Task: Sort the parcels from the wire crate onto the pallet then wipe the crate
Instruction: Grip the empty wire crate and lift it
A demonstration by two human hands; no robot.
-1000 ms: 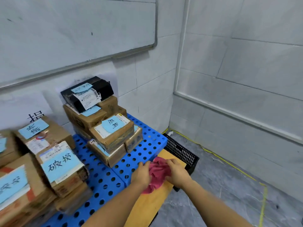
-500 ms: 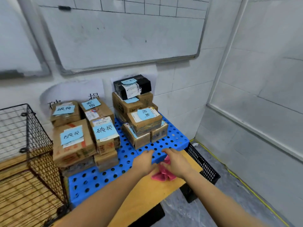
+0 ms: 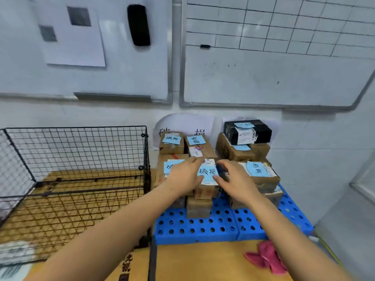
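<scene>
1. Head view: both hands reach over the parcel stacks on the blue pallet (image 3: 192, 226).
2. Left hand (image 3: 185, 175): fingers fairly straight, lying flat on top of the left-front stack, released and clasping nothing.
3. Right hand (image 3: 236, 180): fingers bent at the right edge of the labelled parcel (image 3: 207, 176), thumb at its near edge. The frame is motion-blurred, so it cannot be told whether this hand actually grasps the parcel or only touches it.
4. The labelled parcel sits on top of a front stack between the two hands, with a blue handwritten label facing up.
5. More brown parcels with blue labels are stacked on the pallet behind and to the right. A black parcel (image 3: 247, 131) tops the back-right stack against the wall.
6. Wire crate (image 3: 81, 147): stands just left of the pallet, top open, on a yellow-brown board.
7. Pink cloth (image 3: 265, 258): crumpled on the tan surface in front of the pallet, near right, just beside the right forearm, held by neither hand.
8. Two whiteboards (image 3: 263, 78) hang on the wall above.
</scene>
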